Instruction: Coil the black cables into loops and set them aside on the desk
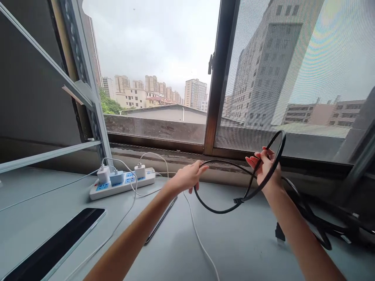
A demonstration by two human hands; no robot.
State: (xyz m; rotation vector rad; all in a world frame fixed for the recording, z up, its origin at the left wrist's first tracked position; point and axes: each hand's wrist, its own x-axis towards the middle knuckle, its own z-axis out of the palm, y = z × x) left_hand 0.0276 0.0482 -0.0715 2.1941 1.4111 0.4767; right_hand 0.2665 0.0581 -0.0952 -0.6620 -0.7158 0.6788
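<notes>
A thick black cable (224, 211) hangs in loops above the table, between my two hands. My left hand (189, 175) is closed on the left end of one loop, the fingertips partly hidden behind it. My right hand (268, 169) grips the cable at the right, where another loop rises in front of the window. A small black tie (238, 200) sits where the strands meet, low between the hands. Beside my right forearm shows a black plug (280, 231) with a metal tip; whether it belongs to the held cable I cannot tell.
A white power strip (121, 190) with several chargers lies at the back left, thin white cords trailing from it. A phone (55, 249) lies front left, and a dark flat device (160, 221) is partly behind my left forearm. More black cables (319, 224) are heaped right. A window (209, 132) stands behind.
</notes>
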